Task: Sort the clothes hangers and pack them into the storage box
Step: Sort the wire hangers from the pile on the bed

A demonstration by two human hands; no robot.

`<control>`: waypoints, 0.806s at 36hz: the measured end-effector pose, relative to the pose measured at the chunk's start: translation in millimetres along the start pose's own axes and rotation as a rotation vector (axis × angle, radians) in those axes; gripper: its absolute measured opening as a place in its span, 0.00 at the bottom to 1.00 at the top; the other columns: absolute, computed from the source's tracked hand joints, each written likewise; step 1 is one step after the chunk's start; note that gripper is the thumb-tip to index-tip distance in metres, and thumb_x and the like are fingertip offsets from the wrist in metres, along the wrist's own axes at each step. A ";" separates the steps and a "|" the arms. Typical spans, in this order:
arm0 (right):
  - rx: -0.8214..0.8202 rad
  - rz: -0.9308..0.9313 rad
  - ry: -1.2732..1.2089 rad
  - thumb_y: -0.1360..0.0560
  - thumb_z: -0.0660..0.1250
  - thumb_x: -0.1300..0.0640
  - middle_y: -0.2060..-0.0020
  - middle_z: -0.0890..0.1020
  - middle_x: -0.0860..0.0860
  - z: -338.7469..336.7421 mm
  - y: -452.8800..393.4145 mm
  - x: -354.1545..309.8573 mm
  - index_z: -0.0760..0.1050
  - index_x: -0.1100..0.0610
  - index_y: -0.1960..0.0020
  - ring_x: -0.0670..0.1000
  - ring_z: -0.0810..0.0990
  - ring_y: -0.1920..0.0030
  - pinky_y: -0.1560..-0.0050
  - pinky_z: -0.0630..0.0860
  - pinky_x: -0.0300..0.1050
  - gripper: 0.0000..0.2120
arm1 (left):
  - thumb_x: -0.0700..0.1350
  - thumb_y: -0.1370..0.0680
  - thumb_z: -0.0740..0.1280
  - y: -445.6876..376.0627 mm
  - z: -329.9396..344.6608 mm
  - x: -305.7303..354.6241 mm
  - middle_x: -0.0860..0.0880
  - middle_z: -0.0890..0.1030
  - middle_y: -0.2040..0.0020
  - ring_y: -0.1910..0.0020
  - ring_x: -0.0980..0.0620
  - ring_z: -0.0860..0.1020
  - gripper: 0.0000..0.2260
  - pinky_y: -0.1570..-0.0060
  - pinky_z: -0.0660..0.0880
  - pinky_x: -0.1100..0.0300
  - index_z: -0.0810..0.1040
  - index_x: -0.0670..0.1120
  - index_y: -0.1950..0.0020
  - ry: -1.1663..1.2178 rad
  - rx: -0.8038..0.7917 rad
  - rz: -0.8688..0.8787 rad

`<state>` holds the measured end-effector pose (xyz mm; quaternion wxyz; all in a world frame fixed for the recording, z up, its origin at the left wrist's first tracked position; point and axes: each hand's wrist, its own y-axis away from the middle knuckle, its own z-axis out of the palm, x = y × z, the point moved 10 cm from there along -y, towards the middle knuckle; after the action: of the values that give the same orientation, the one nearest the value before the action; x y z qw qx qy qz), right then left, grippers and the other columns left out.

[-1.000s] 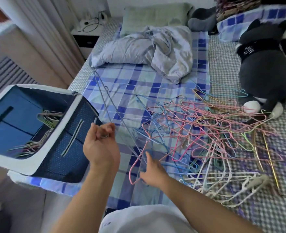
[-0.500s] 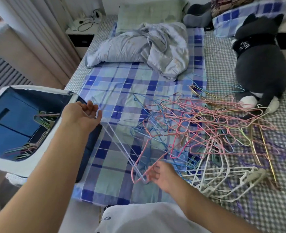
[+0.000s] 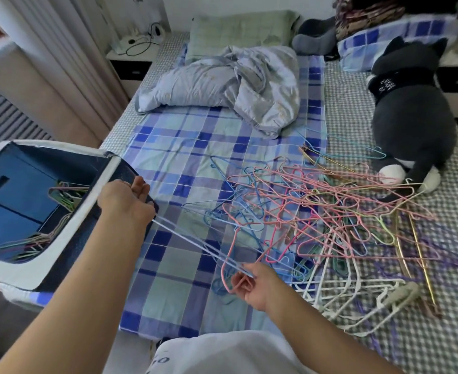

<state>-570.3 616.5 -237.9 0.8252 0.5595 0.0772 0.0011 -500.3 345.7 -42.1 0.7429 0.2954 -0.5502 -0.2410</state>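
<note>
1. Bedroom, bed [image 3: 184, 255] under a blue plaid sheet; storage box [image 3: 68, 255] sits at 9 o'clock on its edge, a few hangers already inside.
2. Change: left hand [image 3: 126, 202] has swung from mid-bed to the box rim, fingers curled on a pale blue hanger bundle [image 3: 195, 240].
3. Right hand [image 3: 252, 284] now pinches the bundle's far end at 6 o'clock; a second ago it lay flat.
4. Means: this batch is about to go in. Hanger pile [image 3: 330, 217] at 3 o'clock is still large.
5. Writing: white print on plush cat [image 3: 411, 117], unreadable.

Single head cam, wide-angle, looks fwd and down over bed [image 3: 184, 168], close above forearms.
</note>
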 end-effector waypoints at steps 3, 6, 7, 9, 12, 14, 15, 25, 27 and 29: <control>-0.052 -0.035 -0.035 0.21 0.57 0.69 0.81 0.70 0.55 1.9 10.6 -6.9 0.71 0.64 0.66 0.49 0.70 0.84 0.81 0.71 0.37 0.15 | 0.45 0.16 0.52 -11.6 2.3 -8.7 0.52 0.83 0.53 0.48 0.54 0.79 0.12 0.38 0.63 0.51 0.70 0.49 0.57 -0.022 -0.034 0.016; -0.068 -0.058 -0.132 0.21 0.55 0.69 0.80 0.66 0.52 0.4 13.1 -13.0 0.69 0.62 0.66 0.47 0.65 0.85 0.84 0.65 0.35 0.16 | 0.41 0.17 0.54 -19.3 6.8 -22.4 0.52 0.81 0.63 0.59 0.56 0.79 0.12 0.61 0.65 0.59 0.69 0.49 0.59 -0.078 -0.074 0.062; -0.073 -0.048 -0.169 0.20 0.54 0.68 0.79 0.65 0.51 -0.1 11.8 -14.9 0.70 0.62 0.65 0.45 0.63 0.85 0.84 0.63 0.34 0.16 | 0.39 0.18 0.55 -23.2 6.1 -26.4 0.52 0.80 0.66 0.62 0.56 0.79 0.11 0.67 0.62 0.60 0.69 0.48 0.59 -0.107 -0.067 0.085; -0.094 -0.030 -0.221 0.20 0.54 0.68 0.80 0.66 0.49 -0.5 10.6 -19.6 0.72 0.62 0.61 0.43 0.61 0.84 0.84 0.60 0.32 0.13 | 0.38 0.18 0.56 -32.3 2.3 -35.3 0.50 0.78 0.67 0.67 0.55 0.78 0.10 0.73 0.60 0.61 0.71 0.48 0.57 -0.168 -0.053 0.128; -0.108 -0.031 -0.247 0.20 0.57 0.67 0.81 0.63 0.47 -5.7 13.5 -27.5 0.74 0.66 0.59 0.42 0.60 0.84 0.84 0.58 0.32 0.11 | 0.37 0.18 0.55 -48.1 -11.5 -46.7 0.51 0.78 0.72 0.69 0.55 0.76 0.11 0.73 0.63 0.62 0.70 0.47 0.57 -0.259 -0.026 0.156; -0.137 -0.029 -0.268 0.19 0.56 0.65 0.78 0.63 0.48 -9.0 15.9 -32.5 0.75 0.68 0.59 0.42 0.59 0.84 0.84 0.56 0.32 0.15 | 0.35 0.18 0.52 -57.6 -23.2 -55.1 0.53 0.77 0.78 0.68 0.55 0.73 0.13 0.74 0.65 0.66 0.69 0.46 0.58 -0.304 0.004 0.150; -0.155 -0.027 -0.281 0.19 0.55 0.66 0.75 0.65 0.49 -8.9 16.2 -34.7 0.77 0.70 0.61 0.42 0.59 0.84 0.84 0.56 0.32 0.17 | 0.34 0.17 0.51 -59.2 -29.3 -58.8 0.53 0.77 0.77 0.68 0.56 0.72 0.14 0.75 0.66 0.67 0.69 0.45 0.58 -0.317 0.020 0.128; -0.214 -0.023 -0.364 0.17 0.53 0.65 0.80 0.72 0.51 -16.1 39.5 -56.4 0.72 0.68 0.52 0.41 0.61 0.84 0.83 0.57 0.29 0.12 | 0.42 0.23 0.69 -86.1 -67.7 -74.2 0.46 0.70 0.30 0.31 0.47 0.73 0.23 0.37 0.72 0.57 0.73 0.54 0.28 -1.072 0.225 0.207; -0.216 -0.040 -0.384 0.17 0.53 0.65 0.81 0.71 0.50 -18.7 40.8 -64.3 0.72 0.70 0.50 0.41 0.61 0.84 0.82 0.57 0.29 0.12 | 0.38 0.21 0.64 -77.5 -70.8 -84.1 0.42 0.71 0.30 0.34 0.45 0.74 0.20 0.34 0.71 0.56 0.74 0.48 0.29 -0.963 0.178 0.164; -0.204 -0.059 -0.385 0.17 0.52 0.66 0.80 0.72 0.50 -21.3 42.2 -71.4 0.72 0.70 0.50 0.41 0.61 0.84 0.82 0.59 0.29 0.11 | 0.33 0.18 0.56 -78.9 -78.7 -104.1 0.35 0.75 0.33 0.43 0.40 0.77 0.17 0.34 0.73 0.56 0.73 0.35 0.30 -0.773 0.108 0.076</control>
<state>-640.0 645.7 -197.5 0.8768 0.4605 -0.0657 -0.1222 -456.4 374.5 -185.2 0.4725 0.2010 -0.8119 -0.2776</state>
